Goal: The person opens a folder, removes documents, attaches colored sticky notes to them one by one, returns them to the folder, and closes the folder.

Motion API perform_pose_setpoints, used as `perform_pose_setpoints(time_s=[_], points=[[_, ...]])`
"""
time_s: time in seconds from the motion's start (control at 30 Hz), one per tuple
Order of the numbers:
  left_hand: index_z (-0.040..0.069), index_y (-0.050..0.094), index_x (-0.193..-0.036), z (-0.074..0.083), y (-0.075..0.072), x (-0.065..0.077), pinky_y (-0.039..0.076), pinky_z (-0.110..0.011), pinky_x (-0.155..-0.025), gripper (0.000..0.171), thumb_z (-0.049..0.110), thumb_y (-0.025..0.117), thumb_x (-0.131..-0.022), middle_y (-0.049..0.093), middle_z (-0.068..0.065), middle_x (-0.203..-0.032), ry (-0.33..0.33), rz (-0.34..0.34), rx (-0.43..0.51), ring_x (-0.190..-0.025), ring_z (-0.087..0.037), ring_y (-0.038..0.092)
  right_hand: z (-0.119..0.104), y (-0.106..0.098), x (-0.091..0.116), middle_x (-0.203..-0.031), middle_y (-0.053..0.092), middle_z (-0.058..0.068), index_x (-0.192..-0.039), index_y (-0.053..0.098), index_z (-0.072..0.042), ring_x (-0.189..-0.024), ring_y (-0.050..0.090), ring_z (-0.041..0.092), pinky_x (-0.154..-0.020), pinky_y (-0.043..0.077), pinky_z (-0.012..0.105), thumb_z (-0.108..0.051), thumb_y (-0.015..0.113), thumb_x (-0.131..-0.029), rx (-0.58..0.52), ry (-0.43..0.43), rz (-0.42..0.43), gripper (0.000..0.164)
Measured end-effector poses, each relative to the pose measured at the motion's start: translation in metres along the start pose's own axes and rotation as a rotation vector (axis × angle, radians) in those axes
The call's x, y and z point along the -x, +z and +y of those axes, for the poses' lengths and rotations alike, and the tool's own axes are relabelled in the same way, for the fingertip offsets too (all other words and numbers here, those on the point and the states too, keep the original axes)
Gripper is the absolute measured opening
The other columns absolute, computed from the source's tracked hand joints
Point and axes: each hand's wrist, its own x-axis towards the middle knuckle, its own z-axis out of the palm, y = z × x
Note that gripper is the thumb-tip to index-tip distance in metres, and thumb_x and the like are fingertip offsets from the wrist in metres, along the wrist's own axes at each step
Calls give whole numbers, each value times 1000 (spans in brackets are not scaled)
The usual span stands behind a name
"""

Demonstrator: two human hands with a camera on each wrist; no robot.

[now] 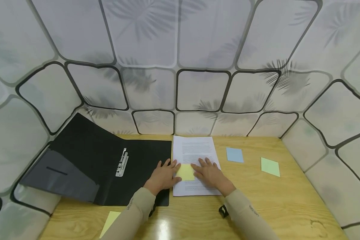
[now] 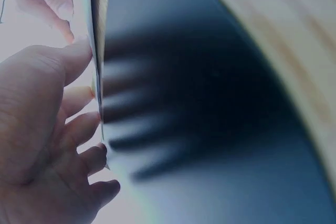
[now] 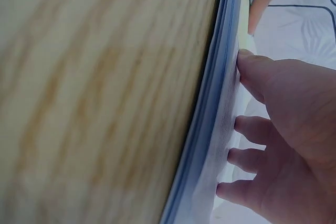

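Observation:
A stack of printed white sheets (image 1: 195, 148) lies on the table in the head view, with a square yellow sticky note (image 1: 186, 172) on its middle. My left hand (image 1: 163, 176) touches the note's left side, its fingers spread. From the other side, my right hand (image 1: 210, 174) rests on the sheets, thumb at the note's right edge. In the left wrist view the left hand (image 2: 47, 129) has its fingertips down beside the folder's dark surface (image 2: 220, 103). The right wrist view shows the right hand's (image 3: 294, 129) fingertips against the top sheet of the stack (image 3: 202, 129).
An open black folder (image 1: 150, 156) with a metal clip (image 1: 122, 163) lies left of the stack, its left cover raised toward the curtain. Blue (image 1: 235, 155) and green (image 1: 270, 166) notes lie to the right. Another yellow note (image 1: 109, 221) is by the left sleeve.

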Motion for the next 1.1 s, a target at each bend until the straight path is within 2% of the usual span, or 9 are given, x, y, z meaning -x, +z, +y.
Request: perform_pose_setpoints(time_s=[0.17, 0.33, 0.43, 0.6, 0.77, 0.83, 0.97, 1.1], points=[[20, 41, -164, -3, -1, 1, 28, -60, -128, 68, 52, 58, -106, 35, -5, -172, 11, 3, 35, -161, -36, 28, 0, 1, 0, -161, 42, 32, -155, 55, -16, -148, 37, 60, -112, 39, 77, -34, 53, -112, -23, -11, 23, 47], [19, 42, -163, -5, -1, 1, 29, -61, -128, 68, 52, 59, -105, 35, -6, -172, 21, 9, 46, -161, -37, 29, 3, 0, -2, -159, 42, 36, -151, 58, -7, -147, 38, 60, -116, 38, 72, -29, 59, -109, -116, -7, 87, 47], [19, 43, -163, -5, -1, 2, 29, -61, -128, 68, 50, 60, -105, 36, -7, -171, 19, 17, 55, -160, -37, 29, 14, -3, -1, -160, 40, 35, -150, 56, -1, -149, 39, 56, -121, 35, 68, -29, 60, -108, -158, 76, 136, 50], [16, 43, -162, -3, 1, 3, 27, -63, -127, 67, 47, 61, -106, 36, -9, -171, 21, 29, 100, -160, -39, 29, 50, -14, 10, -160, 37, 39, -151, 46, 11, -150, 34, 58, -123, 31, 68, -34, 55, -110, -166, 292, 205, 61], [15, 44, -162, -2, 6, 3, 27, -65, -127, 66, 45, 62, -106, 36, -10, -171, 35, 53, 129, -160, -40, 29, 89, -19, 24, -165, 18, 43, -157, 27, 18, -153, 19, 63, -124, 23, 71, -45, 49, -109, -211, 510, 183, 83], [14, 45, -161, -2, 8, 3, 27, -66, -126, 66, 45, 62, -105, 37, -11, -170, 39, 65, 128, -160, -41, 30, 98, -19, 28, -165, 14, 44, -157, 22, 20, -152, 16, 65, -124, 21, 72, -50, 49, -107, -204, 567, 173, 90], [13, 45, -161, -2, 8, 3, 28, -66, -126, 66, 44, 63, -105, 38, -12, -170, 42, 73, 121, -159, -41, 31, 106, -19, 33, -163, 17, 46, -154, 23, 24, -149, 19, 67, -123, 24, 73, -58, 50, -105, -180, 619, 164, 99], [14, 45, -161, -3, 8, 2, 28, -66, -126, 66, 45, 62, -106, 38, -11, -170, 42, 71, 116, -159, -41, 31, 110, -17, 34, -155, 29, 47, -149, 30, 25, -141, 34, 64, -112, 39, 72, -66, 48, -103, -158, 674, 132, 104]])
